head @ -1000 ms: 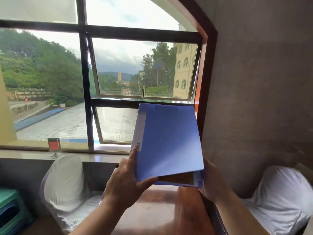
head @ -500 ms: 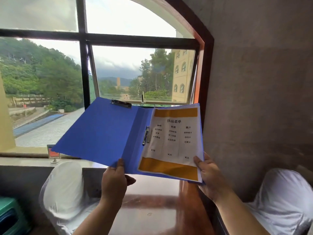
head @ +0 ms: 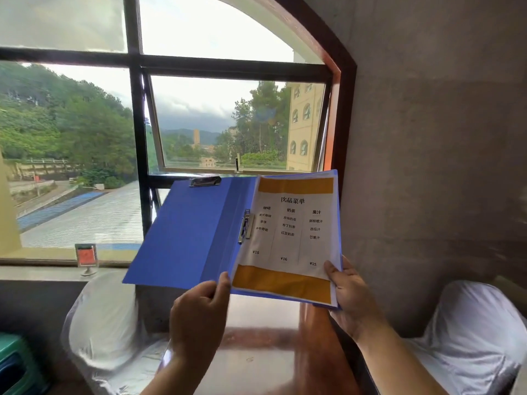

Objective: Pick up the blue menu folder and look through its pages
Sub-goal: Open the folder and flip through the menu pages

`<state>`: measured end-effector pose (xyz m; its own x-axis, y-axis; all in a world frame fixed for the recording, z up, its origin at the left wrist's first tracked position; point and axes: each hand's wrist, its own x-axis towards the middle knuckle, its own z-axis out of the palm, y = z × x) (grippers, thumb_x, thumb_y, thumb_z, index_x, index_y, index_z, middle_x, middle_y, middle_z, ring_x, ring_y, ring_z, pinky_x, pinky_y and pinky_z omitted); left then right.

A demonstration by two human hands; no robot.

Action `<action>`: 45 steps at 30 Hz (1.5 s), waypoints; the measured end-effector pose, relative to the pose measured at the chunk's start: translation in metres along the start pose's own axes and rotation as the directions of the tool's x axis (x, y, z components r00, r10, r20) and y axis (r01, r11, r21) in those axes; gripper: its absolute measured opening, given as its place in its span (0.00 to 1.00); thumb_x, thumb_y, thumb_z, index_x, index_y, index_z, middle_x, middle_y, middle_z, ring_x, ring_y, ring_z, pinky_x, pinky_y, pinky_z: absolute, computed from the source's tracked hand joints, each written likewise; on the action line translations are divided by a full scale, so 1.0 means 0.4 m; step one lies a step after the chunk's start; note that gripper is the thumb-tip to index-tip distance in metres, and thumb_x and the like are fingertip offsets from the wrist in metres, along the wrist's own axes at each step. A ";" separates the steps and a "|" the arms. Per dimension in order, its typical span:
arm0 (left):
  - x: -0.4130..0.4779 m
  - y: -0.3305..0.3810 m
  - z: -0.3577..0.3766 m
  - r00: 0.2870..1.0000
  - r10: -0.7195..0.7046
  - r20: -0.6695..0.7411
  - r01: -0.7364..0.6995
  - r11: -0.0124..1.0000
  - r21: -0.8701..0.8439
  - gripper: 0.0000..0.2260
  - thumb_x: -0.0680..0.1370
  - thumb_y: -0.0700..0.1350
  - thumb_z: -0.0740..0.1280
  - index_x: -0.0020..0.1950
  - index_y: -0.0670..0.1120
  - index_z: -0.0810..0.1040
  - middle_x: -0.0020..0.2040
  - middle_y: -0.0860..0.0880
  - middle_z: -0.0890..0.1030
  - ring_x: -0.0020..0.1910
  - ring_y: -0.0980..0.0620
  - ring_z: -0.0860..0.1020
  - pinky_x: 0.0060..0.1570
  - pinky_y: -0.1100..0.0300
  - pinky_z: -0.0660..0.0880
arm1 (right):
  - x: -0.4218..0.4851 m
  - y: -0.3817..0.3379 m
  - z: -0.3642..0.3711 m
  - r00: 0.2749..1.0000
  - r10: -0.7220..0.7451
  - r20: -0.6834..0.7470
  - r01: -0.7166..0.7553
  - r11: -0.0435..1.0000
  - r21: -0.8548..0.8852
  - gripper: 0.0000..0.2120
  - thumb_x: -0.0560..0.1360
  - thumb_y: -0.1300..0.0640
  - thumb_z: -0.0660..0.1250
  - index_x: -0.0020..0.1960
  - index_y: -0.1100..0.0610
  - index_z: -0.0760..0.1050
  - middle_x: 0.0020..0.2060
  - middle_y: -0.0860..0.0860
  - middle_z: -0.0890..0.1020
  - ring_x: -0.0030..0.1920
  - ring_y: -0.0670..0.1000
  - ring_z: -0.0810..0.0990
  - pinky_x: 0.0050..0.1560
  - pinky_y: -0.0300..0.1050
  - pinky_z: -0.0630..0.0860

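The blue menu folder (head: pixel 194 235) is held up open in front of the window, its cover swung out to the left. A white menu page (head: pixel 291 238) with orange bands and three columns of text lies on its right half, under a metal clip. My left hand (head: pixel 199 317) grips the folder's bottom edge near the spine, thumb on top. My right hand (head: pixel 350 297) holds the lower right corner, thumb pressed on the page.
A glossy wooden table (head: pixel 256 352) lies below the folder. White-covered chairs stand at the left (head: pixel 99 332) and right (head: pixel 470 337). A small red sign holder (head: pixel 86 258) sits on the windowsill. A green stool (head: pixel 14 366) is at bottom left. A grey wall rises on the right.
One second ago the folder was closed. My left hand swung the cover open to the left, exposing the menu page. Since then my left hand has slid right toward the spine.
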<state>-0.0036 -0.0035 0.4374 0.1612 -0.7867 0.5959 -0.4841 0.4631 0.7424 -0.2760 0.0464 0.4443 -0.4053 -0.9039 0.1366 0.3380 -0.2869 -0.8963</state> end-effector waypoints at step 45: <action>0.129 0.013 -0.026 0.620 -0.765 0.175 0.494 0.208 -0.844 0.13 0.84 0.35 0.61 0.68 0.33 0.74 0.65 0.30 0.75 0.55 0.33 0.79 0.58 0.44 0.77 | -0.013 -0.026 -0.018 0.992 -0.097 0.084 0.093 0.994 0.055 0.22 0.81 0.46 0.62 0.72 0.51 0.76 0.64 0.63 0.86 0.61 0.65 0.87 0.49 0.64 0.88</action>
<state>0.0110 -0.0375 0.4753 0.3198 -0.9135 -0.2516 0.7052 0.0521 0.7071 -0.2835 0.0565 0.4500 -0.3636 -0.8952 0.2576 0.3450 -0.3863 -0.8554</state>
